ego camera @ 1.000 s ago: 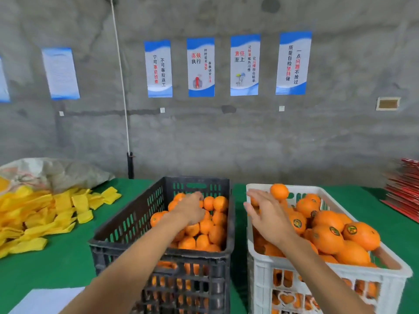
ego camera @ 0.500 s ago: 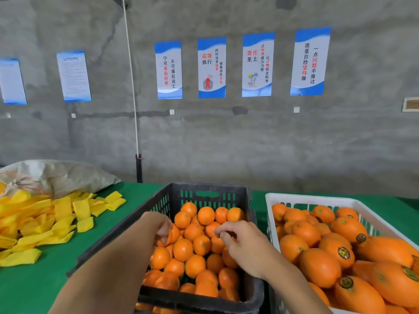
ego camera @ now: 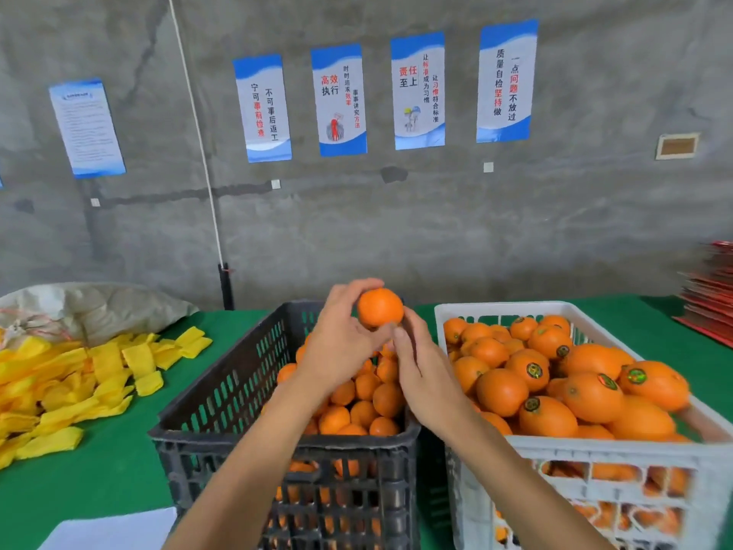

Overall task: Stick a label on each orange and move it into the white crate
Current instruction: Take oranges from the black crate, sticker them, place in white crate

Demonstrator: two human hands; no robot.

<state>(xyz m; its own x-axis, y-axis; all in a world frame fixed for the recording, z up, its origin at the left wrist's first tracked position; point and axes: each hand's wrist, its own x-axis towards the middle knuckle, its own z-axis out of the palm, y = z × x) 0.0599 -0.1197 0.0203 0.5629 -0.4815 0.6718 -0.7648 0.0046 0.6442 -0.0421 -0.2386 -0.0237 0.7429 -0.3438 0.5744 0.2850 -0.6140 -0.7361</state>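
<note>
- Left hand (ego camera: 344, 343): raised above the black crate (ego camera: 222, 394), fingers curled over the top and near side of a single orange (ego camera: 380, 307), thumb under it; the fruit sits at the fingertips, not deep in the palm.
- Right hand (ego camera: 422, 371): just below and right of the same orange, thumb tip pointing up to its lower edge and touching it or nearly so; fingers loosely curved, and whether they pinch a label cannot be told.
- Orange: held in the air over the far right corner of the black crate, close to the gap between the two crates; no label shows on its visible face.
- Black crate: left of centre on the green tabletop (ego camera: 99, 470), holding small unlabelled oranges.
- White crate (ego camera: 595, 446): just beside the black one on its right, heaped with larger oranges, several bearing round dark stickers.
- Yellow foam sleeves (ego camera: 79, 375): piled at far left of the tabletop, in front of a pale sack (ego camera: 99, 307).
- Posters (ego camera: 341, 99): fixed to the grey wall behind.
</note>
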